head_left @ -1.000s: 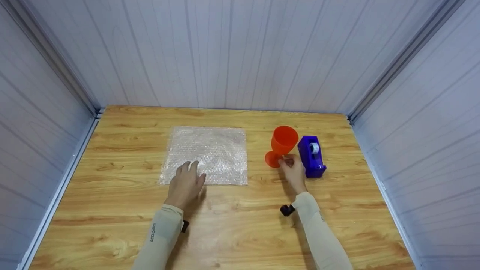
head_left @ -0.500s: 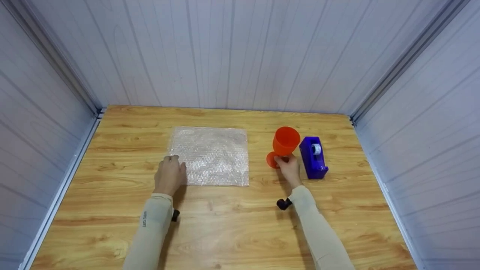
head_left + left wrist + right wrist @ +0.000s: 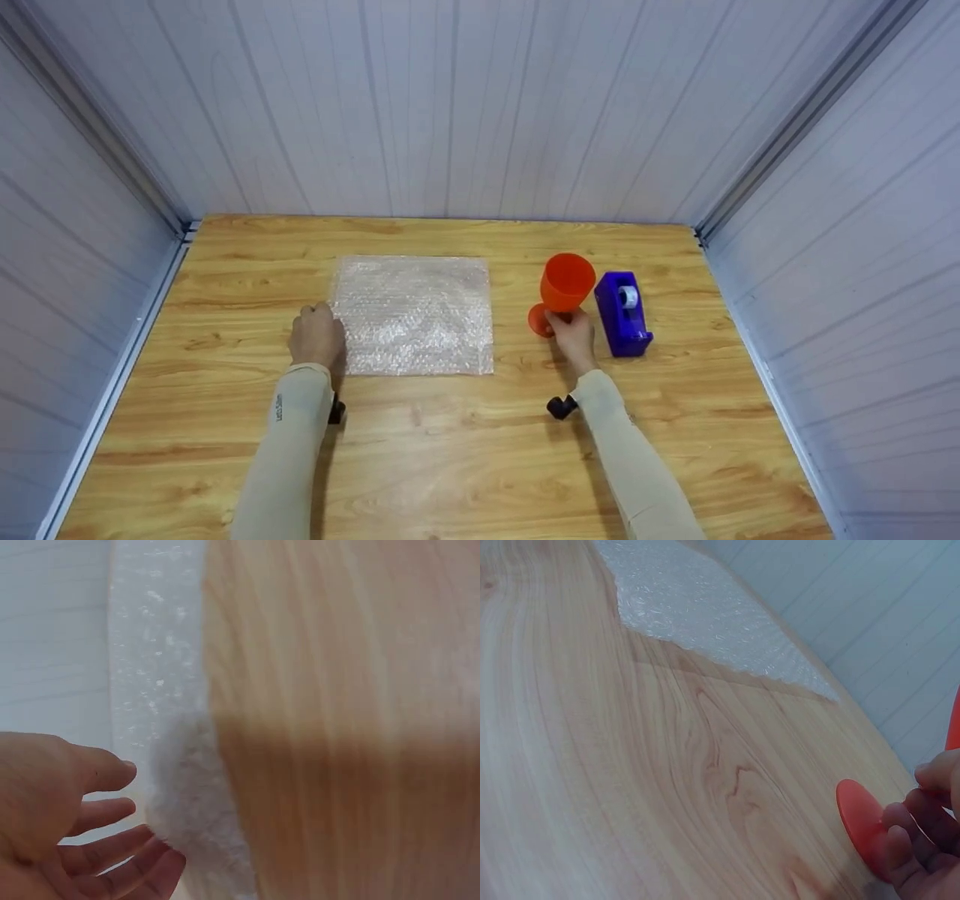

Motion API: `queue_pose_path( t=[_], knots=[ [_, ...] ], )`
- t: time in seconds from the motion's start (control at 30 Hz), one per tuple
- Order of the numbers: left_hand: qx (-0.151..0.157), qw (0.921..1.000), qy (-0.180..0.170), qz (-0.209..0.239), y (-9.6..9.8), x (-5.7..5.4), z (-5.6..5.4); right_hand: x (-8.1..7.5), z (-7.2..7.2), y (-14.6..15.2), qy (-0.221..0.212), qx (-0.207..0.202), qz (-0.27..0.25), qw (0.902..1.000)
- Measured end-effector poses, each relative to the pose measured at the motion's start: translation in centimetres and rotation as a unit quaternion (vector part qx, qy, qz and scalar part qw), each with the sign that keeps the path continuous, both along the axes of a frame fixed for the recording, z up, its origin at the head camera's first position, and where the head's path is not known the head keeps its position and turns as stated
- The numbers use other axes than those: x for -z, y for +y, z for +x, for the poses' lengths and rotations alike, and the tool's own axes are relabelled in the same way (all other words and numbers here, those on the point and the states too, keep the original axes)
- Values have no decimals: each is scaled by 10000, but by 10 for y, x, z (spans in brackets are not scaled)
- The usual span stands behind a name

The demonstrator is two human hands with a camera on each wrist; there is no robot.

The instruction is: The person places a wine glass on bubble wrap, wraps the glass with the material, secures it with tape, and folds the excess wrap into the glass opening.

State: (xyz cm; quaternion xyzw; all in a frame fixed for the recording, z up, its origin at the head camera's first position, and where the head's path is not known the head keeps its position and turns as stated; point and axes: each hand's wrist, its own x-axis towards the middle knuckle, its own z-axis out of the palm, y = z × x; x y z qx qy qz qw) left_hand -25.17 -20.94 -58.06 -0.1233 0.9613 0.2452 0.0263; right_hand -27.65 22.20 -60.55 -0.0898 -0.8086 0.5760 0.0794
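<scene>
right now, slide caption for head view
Right hand grips a red goblet below its bowl beside an indigo tape dispenser; left hand by the left edge of bubble wrap.

The goblet point(image 3: 568, 283) looks like thin, smooth plastic with a soft sheen, and the tape dispenser point(image 3: 622, 322) like glossy plastic. Clear plastic film makes up the bubble wrap point(image 3: 416, 315), bumpy all over and glinting in small highlights. The tabletop point(image 3: 442, 457) shows wood grain under a smooth, lightly shiny finish, the sleeves point(image 3: 279, 457) look like matt cloth, and the walls point(image 3: 420, 112) carry a pale, grained finish.
</scene>
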Motion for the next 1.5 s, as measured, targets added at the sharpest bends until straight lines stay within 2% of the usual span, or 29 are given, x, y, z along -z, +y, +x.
queue_pose_path(
  t=[0.2, 0.43, 0.63, 1.0, 1.27, 1.5],
  knots=[
    [45, 9999, 100, 15, -5, 3, -1, 1, 0, -1, 181, 67, 29, 9998],
    [103, 9999, 77, 7, -5, 6, -1, -1, 3, 2, 1016, 88, 803, 9915],
    [198, 9990, 389, -80, -9, 7, 2, -12, 2, 0, 1396, -168, 846, 9864],
    [269, 9985, 472, 12, -11, 9, 4, -31, 3, -11, 2071, -193, 1185, 9709],
    [253, 9971, 724, -19, -13, 14, 4, -40, 3, -34, 2204, -351, 1152, 9680],
    [400, 9953, 883, 38, -15, 16, 6, -47, 7, -49, 2294, -390, 1151, 9657]
  ],
)
